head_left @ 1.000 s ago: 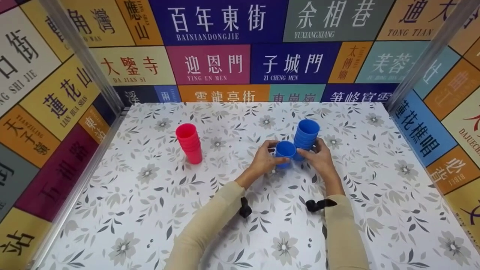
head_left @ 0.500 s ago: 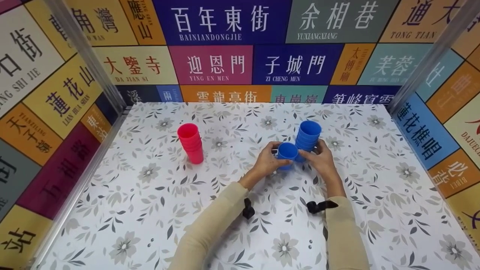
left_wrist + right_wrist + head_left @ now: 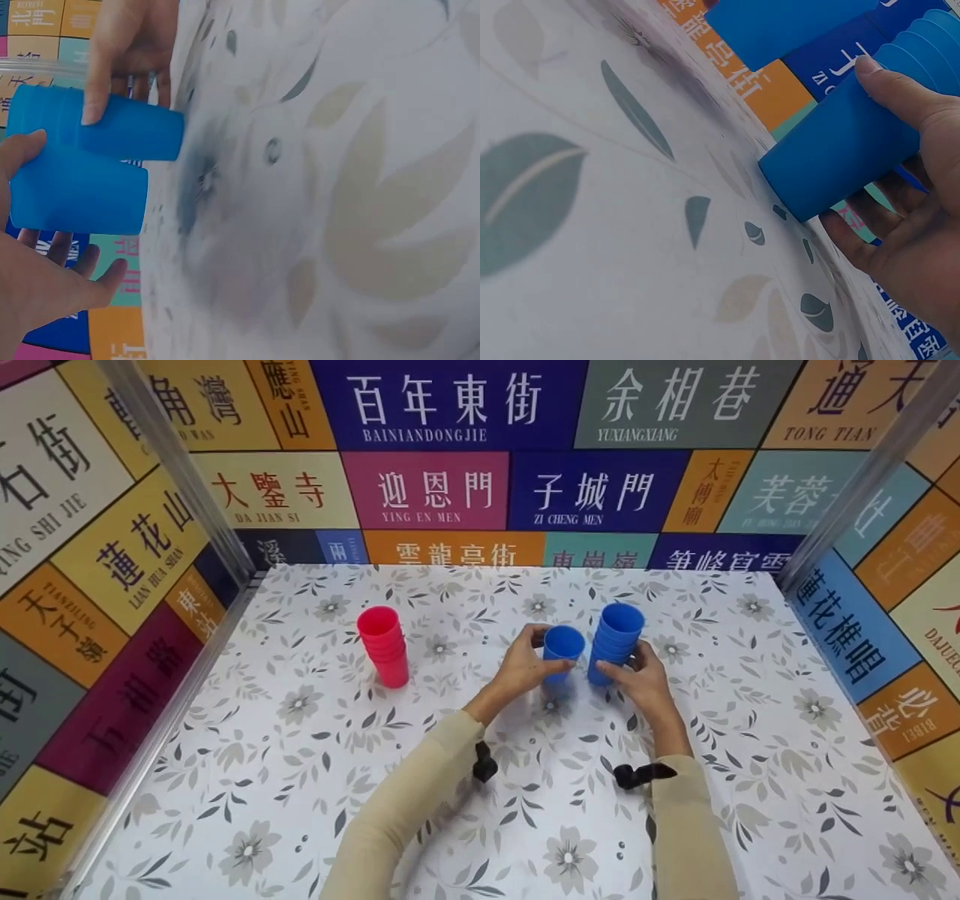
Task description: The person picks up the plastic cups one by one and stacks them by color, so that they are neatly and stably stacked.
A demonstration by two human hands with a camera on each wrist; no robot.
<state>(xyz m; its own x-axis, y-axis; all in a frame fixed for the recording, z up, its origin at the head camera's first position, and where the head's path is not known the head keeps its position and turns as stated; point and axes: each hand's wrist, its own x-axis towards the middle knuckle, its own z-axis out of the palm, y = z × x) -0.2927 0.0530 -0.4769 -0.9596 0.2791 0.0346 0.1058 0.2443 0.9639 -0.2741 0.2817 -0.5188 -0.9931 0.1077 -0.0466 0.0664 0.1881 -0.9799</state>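
My left hand [image 3: 523, 664] grips a single blue plastic cup [image 3: 561, 649], thumb in front and fingers behind. In the left wrist view this cup [image 3: 82, 195] hangs a little above the tabletop, its base lifted off the cloth. Just right of it, my right hand [image 3: 641, 679] holds a stack of nested blue cups [image 3: 616, 634]. The right wrist view has the stack [image 3: 832, 150] upright on or very near the cloth, with the thumb pressed on its side. A small gap separates the lone cup from the stack.
A stack of nested red cups [image 3: 386, 649] stands upright on the left part of the table [image 3: 450, 607]. The tabletop wears a white cloth with grey flowers and leaves. Panels with colourful printed signs [image 3: 442, 487] enclose its back and sides.
My left hand has lifted the single blue cup and shifted it left and back, away from the blue stack. The right hand and its stack stay about where they were.
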